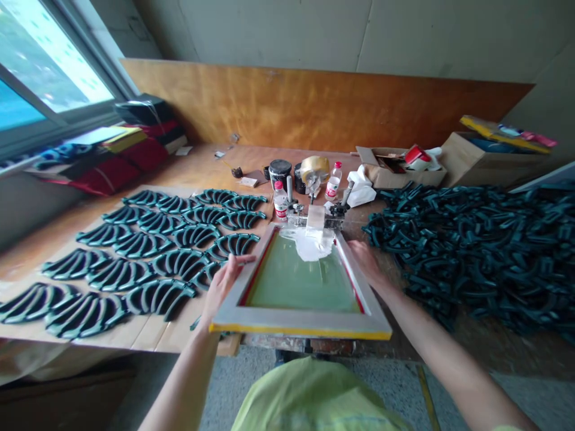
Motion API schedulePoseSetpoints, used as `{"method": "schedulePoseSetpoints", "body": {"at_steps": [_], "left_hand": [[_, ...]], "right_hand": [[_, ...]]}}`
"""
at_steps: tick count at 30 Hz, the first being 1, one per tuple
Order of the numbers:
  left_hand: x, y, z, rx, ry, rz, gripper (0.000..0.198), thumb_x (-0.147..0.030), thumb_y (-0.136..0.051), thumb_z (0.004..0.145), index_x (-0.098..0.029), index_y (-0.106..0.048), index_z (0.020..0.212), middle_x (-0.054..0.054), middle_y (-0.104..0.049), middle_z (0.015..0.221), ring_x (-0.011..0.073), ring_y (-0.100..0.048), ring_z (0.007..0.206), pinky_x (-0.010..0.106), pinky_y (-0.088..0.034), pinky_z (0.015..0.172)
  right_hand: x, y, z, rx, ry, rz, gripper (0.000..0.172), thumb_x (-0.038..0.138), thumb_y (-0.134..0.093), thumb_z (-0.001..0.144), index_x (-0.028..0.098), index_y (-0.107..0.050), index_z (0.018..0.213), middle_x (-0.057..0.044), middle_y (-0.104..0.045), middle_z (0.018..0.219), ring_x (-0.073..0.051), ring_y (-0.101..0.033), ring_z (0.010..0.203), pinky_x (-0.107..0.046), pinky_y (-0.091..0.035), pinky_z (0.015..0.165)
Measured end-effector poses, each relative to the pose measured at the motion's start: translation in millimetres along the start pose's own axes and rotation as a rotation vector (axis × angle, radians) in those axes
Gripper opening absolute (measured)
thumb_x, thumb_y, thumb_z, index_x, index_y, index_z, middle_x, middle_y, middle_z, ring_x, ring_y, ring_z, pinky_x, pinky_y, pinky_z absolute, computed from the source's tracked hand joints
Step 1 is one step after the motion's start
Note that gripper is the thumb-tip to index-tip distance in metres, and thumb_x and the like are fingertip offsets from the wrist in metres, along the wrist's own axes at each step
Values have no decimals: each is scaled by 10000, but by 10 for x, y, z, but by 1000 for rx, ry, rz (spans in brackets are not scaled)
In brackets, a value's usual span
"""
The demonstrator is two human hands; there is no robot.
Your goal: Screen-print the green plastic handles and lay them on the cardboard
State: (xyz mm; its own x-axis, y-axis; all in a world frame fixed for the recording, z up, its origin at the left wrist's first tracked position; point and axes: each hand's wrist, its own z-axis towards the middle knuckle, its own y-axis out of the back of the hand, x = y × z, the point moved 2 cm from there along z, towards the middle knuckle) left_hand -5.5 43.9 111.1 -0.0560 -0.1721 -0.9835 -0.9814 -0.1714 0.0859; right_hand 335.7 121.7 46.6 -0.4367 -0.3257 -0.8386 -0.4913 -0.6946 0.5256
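Observation:
A screen-printing frame (305,318) with a grey border and greenish mesh lies in front of me, clamped at its far end to a metal hinge bracket (296,220). White ink (309,246) is pooled on the far part of the mesh, by a pale squeegee block (315,218). At the frame's left side is my left hand (223,281), fingers bent, one reaching to the border. My right hand (366,258) is at the right side, its fingertips partly hidden by the frame. What either hand holds, if anything, is hidden.
Rows of dark green curved, slotted plastic parts (119,272) lie on cardboard at left. A large heap of similar dark parts (476,251) covers the right. Behind the frame stand red-capped bottles (280,202), a dark tub (280,170), a tape roll (314,169) and an open carton (404,173).

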Motion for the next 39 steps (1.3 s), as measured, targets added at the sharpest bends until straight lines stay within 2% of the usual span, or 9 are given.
{"method": "schedulePoseSetpoints", "body": {"at_steps": [4, 6, 9, 12, 21, 27, 31, 36, 39], "left_hand": [[690, 22, -134, 70, 188, 65, 810, -643, -635, 745, -213, -482, 1413, 56, -730, 971, 210, -676, 782, 282, -526, 673], [962, -19, -114, 58, 223, 72, 891, -637, -643, 738, -215, -384, 1478, 66, -733, 955, 218, -684, 771, 300, -534, 676], [1162, -65, -70, 14, 218, 129, 847, -628, -636, 742, -198, -444, 1446, 77, -736, 941, 236, -691, 802, 324, -543, 713], [1179, -71, -63, -7, 212, 160, 779, -612, -632, 748, -202, -509, 1399, 74, -739, 942, 245, -692, 830, 341, -545, 747], [1162, -75, -84, -16, 204, 158, 716, -607, -636, 740, -185, -588, 1316, 75, -743, 937, 252, -692, 843, 353, -545, 765], [1101, -83, -105, -24, 192, 129, 689, -598, -655, 726, -184, -620, 1275, 79, -746, 934, 251, -692, 851, 345, -548, 749], [1079, -80, -112, -44, 189, 99, 704, -594, -677, 707, -179, -618, 1273, 87, -748, 951, 252, -693, 855, 345, -553, 737], [964, -83, -121, 33, 255, 29, 764, -574, -680, 727, -173, -534, 1361, 82, -749, 942, 230, -697, 797, 315, -552, 685], [740, -49, -128, 66, 292, -2, 830, -563, -702, 714, -186, -471, 1416, 57, -745, 882, 216, -690, 751, 287, -535, 634]], "right_hand": [[-376, -116, 383, -50, -513, 784, 384, 186, -608, 876, 147, -611, 1258, -137, -645, 1221, -205, -644, 1076, -331, -509, 972], [-376, -97, 667, -37, -559, 1062, 509, 211, -684, 816, 149, -550, 1303, -147, -576, 1291, -241, -553, 1198, -380, -454, 1028], [-221, -35, 969, 194, -451, 1136, 365, 192, -682, 795, 152, -604, 1149, -121, -658, 1107, -244, -603, 1058, -345, -478, 911], [-18, 52, 947, 367, -376, 1109, 158, 172, -600, 828, 155, -647, 977, -105, -700, 931, -227, -640, 876, -297, -477, 767], [20, 314, 370, 153, 55, 1260, 222, 35, -556, 758, 194, -684, 846, -45, -684, 857, -183, -602, 845, -269, -438, 742], [142, 238, 470, 3, -218, 1226, 198, 61, -573, 780, 176, -694, 886, -77, -694, 901, -214, -589, 900, -318, -450, 793], [342, 277, 257, -149, -141, 1256, 319, 6, -535, 771, 164, -690, 1002, -94, -702, 1001, -218, -588, 962, -351, -452, 874], [32, 201, 471, -28, -224, 1317, 234, 176, -662, 814, 232, -691, 1040, -31, -714, 950, -191, -622, 884, -322, -464, 840], [-255, 102, 812, 75, -428, 1300, 498, 231, -725, 784, 276, -601, 1265, -34, -698, 1081, -191, -627, 932, -301, -472, 835]]}}
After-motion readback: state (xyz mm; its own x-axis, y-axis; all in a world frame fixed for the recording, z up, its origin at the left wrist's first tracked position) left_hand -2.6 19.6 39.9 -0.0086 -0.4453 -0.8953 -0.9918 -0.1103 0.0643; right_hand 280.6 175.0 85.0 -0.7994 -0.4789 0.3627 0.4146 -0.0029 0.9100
